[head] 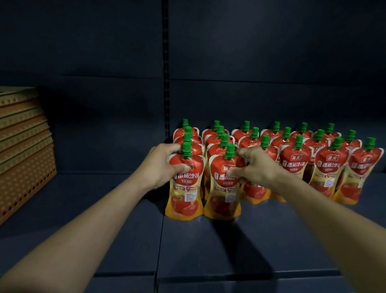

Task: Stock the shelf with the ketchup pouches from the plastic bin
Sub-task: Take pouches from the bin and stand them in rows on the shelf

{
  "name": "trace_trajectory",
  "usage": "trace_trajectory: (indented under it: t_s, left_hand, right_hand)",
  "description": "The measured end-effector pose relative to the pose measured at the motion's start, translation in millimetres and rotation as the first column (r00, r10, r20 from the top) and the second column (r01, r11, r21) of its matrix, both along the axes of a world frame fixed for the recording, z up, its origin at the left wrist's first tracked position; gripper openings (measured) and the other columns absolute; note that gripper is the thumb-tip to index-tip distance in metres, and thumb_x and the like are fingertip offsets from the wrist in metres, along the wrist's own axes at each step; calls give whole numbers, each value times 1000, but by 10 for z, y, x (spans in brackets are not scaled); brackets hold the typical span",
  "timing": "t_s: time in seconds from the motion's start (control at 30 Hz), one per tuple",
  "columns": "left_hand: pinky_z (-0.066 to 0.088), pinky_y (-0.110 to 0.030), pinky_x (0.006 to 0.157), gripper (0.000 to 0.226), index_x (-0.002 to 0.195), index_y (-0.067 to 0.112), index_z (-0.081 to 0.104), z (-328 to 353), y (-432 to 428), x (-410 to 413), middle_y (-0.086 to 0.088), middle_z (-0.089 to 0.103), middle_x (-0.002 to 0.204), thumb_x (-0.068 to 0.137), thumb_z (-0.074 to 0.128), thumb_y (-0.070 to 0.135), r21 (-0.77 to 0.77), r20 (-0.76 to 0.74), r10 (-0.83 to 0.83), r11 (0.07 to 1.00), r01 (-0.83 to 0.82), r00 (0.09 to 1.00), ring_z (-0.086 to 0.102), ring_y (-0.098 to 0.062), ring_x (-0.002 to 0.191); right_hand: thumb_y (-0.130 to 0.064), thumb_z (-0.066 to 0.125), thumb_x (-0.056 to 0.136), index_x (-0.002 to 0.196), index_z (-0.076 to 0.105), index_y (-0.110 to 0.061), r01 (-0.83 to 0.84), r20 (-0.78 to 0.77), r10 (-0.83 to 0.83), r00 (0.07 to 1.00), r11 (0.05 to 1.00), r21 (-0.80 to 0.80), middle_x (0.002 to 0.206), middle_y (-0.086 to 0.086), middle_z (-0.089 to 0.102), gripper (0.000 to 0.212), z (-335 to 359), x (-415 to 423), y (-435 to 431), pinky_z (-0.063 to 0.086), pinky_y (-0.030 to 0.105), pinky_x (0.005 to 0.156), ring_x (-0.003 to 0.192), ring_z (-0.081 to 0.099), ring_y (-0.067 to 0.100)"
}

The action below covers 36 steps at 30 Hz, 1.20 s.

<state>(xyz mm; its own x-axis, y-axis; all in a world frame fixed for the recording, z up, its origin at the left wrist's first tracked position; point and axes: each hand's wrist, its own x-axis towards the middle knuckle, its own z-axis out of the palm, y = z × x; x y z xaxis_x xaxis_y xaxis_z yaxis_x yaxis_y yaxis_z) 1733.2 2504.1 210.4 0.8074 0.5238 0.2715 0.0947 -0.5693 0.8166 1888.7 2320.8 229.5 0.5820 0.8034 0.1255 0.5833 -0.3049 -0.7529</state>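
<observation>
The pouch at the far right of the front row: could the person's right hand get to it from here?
Probably yes. The right hand grips a front pouch further left, and the far-right pouch stands at the row's front with bare shelf before it. It would need to let go first.

Red green-capped ketchup pouches [295, 159], upright in rows, on dark shelf [272, 241]

Both bare forearms are stretched from the lower corners of the frame toward its centre, drawing close together there. The left hand [163, 164] is turned back-outward, its thumb laid across the front of the left pouch [186, 184] and its fingers wrapped behind. The right hand [256, 166], just right of centre, is curled, fingertips pinching the upper edge of the right pouch [224, 186].
</observation>
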Motion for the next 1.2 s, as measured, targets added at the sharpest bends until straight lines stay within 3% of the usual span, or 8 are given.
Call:
trace_trajectory:
  t_s: [0.1, 0.27, 0.43, 0.63, 0.77, 0.87, 1.03, 1.2]
  left_hand:
    - [58, -38, 87, 33, 113, 21, 66, -5, -18, -4, 4, 72, 108, 82, 76, 14, 13, 0, 11, 1000, -11, 1000, 70, -9, 95]
    - [58, -40, 87, 36, 116, 24, 62, -27, -53, -17, 4, 71, 111, 83, 76, 20, 89, -22, 38, 995, -36, 999, 69, -10, 96]
    - [57, -42, 88, 47, 124, 25, 55, -45, -122, -27, 4, 68, 117, 83, 76, 27, 201, -55, 102, 976, -89, 993, 68, -13, 101]
    - [57, -36, 85, 22, 107, 14, 63, -45, -172, -19, -2, 69, 110, 87, 72, 16, 136, -39, 80, 988, -74, 996, 68, -16, 96]
    - [57, -33, 83, 20, 108, 9, 65, -42, -228, 17, 0, 69, 106, 88, 70, 12, 93, -14, 51, 994, -50, 999, 68, -15, 95]
    - [55, -30, 81, 21, 109, 10, 63, -45, -241, 46, 0, 68, 106, 89, 69, 12, 81, -10, 53, 995, -53, 999, 67, -14, 94]
    - [56, -39, 90, 49, 132, 20, 52, -60, -239, 32, 1, 65, 121, 87, 72, 23, 161, -44, 103, 982, -95, 994, 65, -16, 107]
    - [37, -43, 109, 80, 151, 24, 24, -133, -426, -73, -1, 34, 151, 86, 70, 35, 457, 16, 262, 856, -240, 965, 32, -20, 139]
  right_hand:
    - [-9, 70, 83, 142, 36, -2, -8, -12, 8, 1000, 1000, 5, 129, 9, 59, 68, 7, -11, -11, 55, 17, 68, 95, 61, 11]
    - [-15, 74, 81, 126, 54, -12, 9, 33, -10, 999, 999, 39, 121, 2, 62, 49, -22, -32, -22, 52, 37, 96, 115, 58, 20]
    - [-21, 72, 83, 125, 53, -13, 85, 147, -102, 984, 989, 119, 115, -3, 55, 46, -43, -88, -71, 48, 26, 85, 109, 52, 13]
    - [-9, 62, 91, 131, 52, -7, 87, 106, -100, 989, 989, 120, 133, 11, 54, 41, -77, -127, -114, 49, 30, 88, 124, 51, 27]
    - [-6, 57, 93, 130, 53, -7, 106, 82, -113, 990, 991, 84, 132, 15, 54, 37, -42, -122, -109, 54, 42, 92, 121, 54, 32]
    - [-6, 54, 95, 131, 51, -7, 115, 53, -118, 992, 991, 66, 134, 16, 52, 37, -23, -131, -104, 54, 38, 90, 121, 53, 32]
    - [-13, 56, 95, 137, 46, -12, 132, 39, -136, 990, 987, 95, 136, 9, 52, 43, -86, -161, -92, 48, 33, 95, 126, 51, 26]
    - [-22, 62, 91, 147, 29, -25, 214, 89, -230, 969, 963, 164, 151, 4, 36, 65, -284, -217, -287, 38, 43, 109, 138, 35, 24]
